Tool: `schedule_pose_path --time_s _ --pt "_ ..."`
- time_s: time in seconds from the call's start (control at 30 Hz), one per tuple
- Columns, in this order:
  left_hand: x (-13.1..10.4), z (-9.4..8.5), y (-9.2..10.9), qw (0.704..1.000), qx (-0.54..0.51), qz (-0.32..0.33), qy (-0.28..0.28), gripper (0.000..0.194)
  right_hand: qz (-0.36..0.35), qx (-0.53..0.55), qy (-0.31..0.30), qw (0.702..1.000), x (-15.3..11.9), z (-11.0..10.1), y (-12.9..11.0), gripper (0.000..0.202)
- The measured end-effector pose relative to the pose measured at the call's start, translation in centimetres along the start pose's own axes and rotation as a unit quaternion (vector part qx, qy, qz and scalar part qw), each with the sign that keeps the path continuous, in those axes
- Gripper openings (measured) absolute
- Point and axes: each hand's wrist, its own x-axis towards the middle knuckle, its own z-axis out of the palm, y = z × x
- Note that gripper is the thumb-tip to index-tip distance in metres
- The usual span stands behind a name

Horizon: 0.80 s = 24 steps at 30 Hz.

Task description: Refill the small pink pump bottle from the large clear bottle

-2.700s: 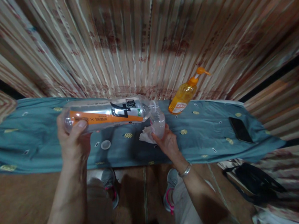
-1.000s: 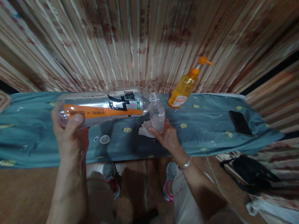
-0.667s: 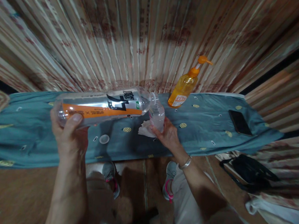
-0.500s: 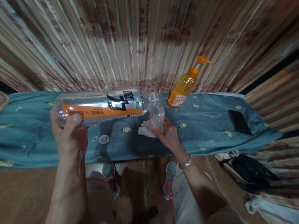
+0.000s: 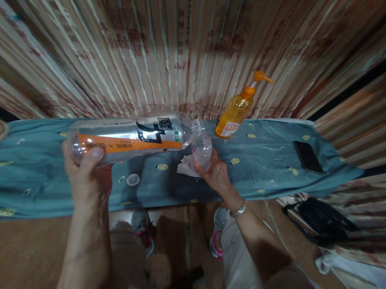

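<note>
Cloth point(image 5: 47, 168) with little yellow pineapples on it runs nearly all the way across, starting at the far left. Left hand point(image 5: 89, 167) comes next, fingers wrapped round the bottom end of a big clear bottle point(image 5: 129, 139), which is held sideways above the cloth with its neck pointing right. A small round disc point(image 5: 132, 180) lies below it. Then some crumpled tissue point(image 5: 186, 166), right beside a little clear bottle point(image 5: 202, 152). The two bottle necks meet; can't tell if one's inside the other. Right hand point(image 5: 216, 171) has its fingers closed round the little bottle, bracelet point(image 5: 240, 208) on the wrist. Further right: orange pump bottle point(image 5: 234, 116) standing up, black phone point(image 5: 308, 156) lying flat, dark bag point(image 5: 327, 217) lower down.
</note>
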Motion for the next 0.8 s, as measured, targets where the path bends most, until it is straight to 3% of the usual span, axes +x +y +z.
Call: schedule_pose_path --time_s 0.8 --pt "0.08 -0.18 -0.13 1.0 0.02 0.004 -0.014 0.047 -0.003 -0.01 0.0 1.0 -0.08 0.24 0.45 0.075"
